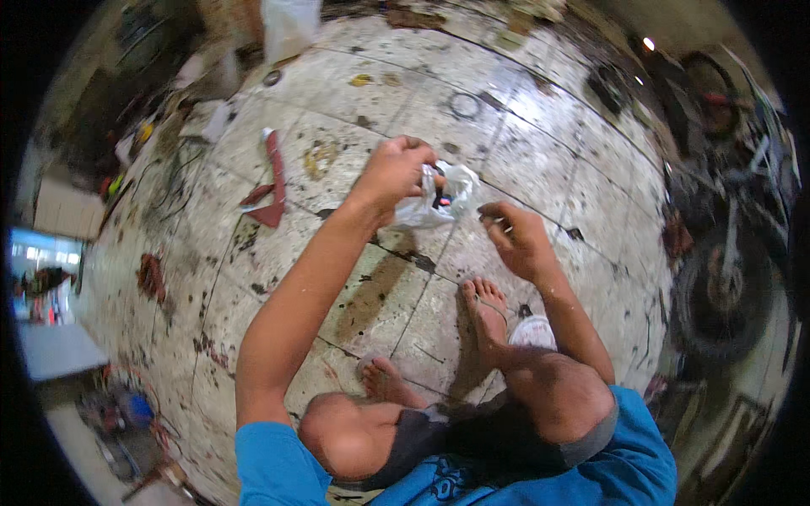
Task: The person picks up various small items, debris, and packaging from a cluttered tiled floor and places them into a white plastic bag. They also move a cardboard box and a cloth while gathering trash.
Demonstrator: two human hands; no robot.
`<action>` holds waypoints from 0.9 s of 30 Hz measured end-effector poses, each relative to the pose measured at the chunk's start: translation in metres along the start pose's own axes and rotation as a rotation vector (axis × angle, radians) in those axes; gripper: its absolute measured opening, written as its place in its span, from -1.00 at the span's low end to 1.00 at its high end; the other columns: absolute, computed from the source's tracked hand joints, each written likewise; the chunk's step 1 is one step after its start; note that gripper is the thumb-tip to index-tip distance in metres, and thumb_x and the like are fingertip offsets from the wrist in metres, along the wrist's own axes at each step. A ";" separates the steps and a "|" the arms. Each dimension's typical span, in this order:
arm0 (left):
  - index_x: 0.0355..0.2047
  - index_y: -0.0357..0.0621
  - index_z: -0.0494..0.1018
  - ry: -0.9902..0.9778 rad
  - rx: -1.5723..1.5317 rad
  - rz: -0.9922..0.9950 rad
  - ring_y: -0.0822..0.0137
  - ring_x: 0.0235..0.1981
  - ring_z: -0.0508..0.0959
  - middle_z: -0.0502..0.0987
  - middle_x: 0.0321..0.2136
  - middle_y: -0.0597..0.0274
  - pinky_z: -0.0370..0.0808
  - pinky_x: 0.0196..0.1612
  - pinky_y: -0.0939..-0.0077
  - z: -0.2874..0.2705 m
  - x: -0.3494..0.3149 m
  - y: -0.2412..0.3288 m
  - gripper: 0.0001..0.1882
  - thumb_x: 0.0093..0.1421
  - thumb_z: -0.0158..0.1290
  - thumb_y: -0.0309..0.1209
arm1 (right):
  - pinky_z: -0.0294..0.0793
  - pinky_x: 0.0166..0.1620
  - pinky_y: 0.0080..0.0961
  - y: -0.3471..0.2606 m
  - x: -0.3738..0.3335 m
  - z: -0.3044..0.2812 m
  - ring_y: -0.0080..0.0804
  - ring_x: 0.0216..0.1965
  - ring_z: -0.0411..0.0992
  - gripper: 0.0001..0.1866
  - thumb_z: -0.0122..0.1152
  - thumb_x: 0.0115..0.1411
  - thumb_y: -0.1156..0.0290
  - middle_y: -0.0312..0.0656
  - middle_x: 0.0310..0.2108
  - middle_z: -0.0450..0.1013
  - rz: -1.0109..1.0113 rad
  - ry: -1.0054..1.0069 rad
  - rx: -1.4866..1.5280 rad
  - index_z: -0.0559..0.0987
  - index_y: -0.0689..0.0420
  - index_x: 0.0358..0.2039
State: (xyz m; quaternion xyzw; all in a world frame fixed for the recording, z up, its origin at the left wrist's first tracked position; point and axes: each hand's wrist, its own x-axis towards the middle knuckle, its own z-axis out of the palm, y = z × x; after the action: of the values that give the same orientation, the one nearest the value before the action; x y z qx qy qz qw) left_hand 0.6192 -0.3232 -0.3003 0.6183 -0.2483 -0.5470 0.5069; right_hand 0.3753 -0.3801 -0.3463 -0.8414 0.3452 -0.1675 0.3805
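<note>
A tiled floor (523, 126), pale and heavily stained, is carrying everything here. A red strip (275, 173) is lying on it left of centre, with a darker red scrap (268, 212) just beside its lower end. A dark ring (463, 105) is sitting on a tile further up, and a white bag (287, 25) is standing at the top edge. Tangled cables (173, 177) are sprawling along the left side. Two bare feet (485, 308) in sandals are resting on the tiles, beside a white lid (533, 331).
</note>
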 end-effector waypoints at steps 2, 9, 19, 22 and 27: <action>-0.12 -0.17 0.42 -0.081 -0.042 0.033 0.33 -0.31 0.68 0.57 -0.28 0.22 0.54 -0.32 0.53 0.026 0.012 0.001 -0.76 0.25 0.06 -0.36 | 0.55 -0.20 -0.21 0.030 -0.050 0.005 0.01 -0.31 0.58 -0.74 0.20 0.24 0.32 0.02 -0.30 0.59 0.138 -0.048 0.052 0.61 0.15 -0.12; -0.14 -0.16 0.42 -0.207 -0.071 0.113 0.17 -0.18 0.67 0.56 -0.24 0.15 0.57 -0.27 0.45 0.074 0.037 -0.008 -0.76 0.28 0.07 -0.29 | 0.49 -0.12 -0.08 0.025 -0.165 -0.011 0.14 -0.19 0.54 -0.61 0.17 0.30 0.10 0.06 -0.28 0.60 0.179 -0.629 -0.178 0.60 0.16 -0.09; -0.17 -0.23 0.39 -0.459 -0.031 -0.077 0.15 -0.26 0.68 0.53 -0.24 0.10 0.61 -0.32 0.42 0.240 0.044 -0.065 -0.79 0.28 0.06 -0.36 | 0.50 -0.16 -0.10 0.120 -0.347 -0.064 0.10 -0.25 0.56 -0.62 0.18 0.29 0.11 0.07 -0.31 0.59 0.759 -0.279 0.022 0.64 0.17 -0.11; -0.10 -0.22 0.36 -0.464 -0.021 -0.104 0.12 -0.20 0.66 0.49 -0.16 0.06 0.62 -0.22 0.36 0.249 0.062 -0.084 -0.74 0.29 0.05 -0.33 | 0.51 -0.16 -0.10 0.175 -0.360 -0.064 0.10 -0.24 0.56 -0.63 0.20 0.25 0.15 0.13 -0.30 0.58 0.714 0.135 -0.115 0.65 0.20 -0.14; -0.10 -0.20 0.36 -0.438 0.109 -0.173 0.09 -0.14 0.63 0.49 -0.15 0.07 0.61 -0.11 0.29 0.282 0.057 -0.106 -0.76 0.32 0.02 -0.33 | 0.53 -0.10 -0.06 0.341 -0.422 -0.072 0.13 -0.22 0.56 -0.63 0.16 0.21 0.19 0.19 -0.33 0.57 1.140 0.550 -0.249 0.64 0.25 -0.18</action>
State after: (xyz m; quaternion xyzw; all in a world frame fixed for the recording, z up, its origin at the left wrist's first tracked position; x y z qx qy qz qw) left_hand 0.3472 -0.4341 -0.3875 0.5304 -0.3275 -0.6950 0.3582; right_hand -0.1165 -0.2799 -0.5647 -0.4902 0.8398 -0.1073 0.2071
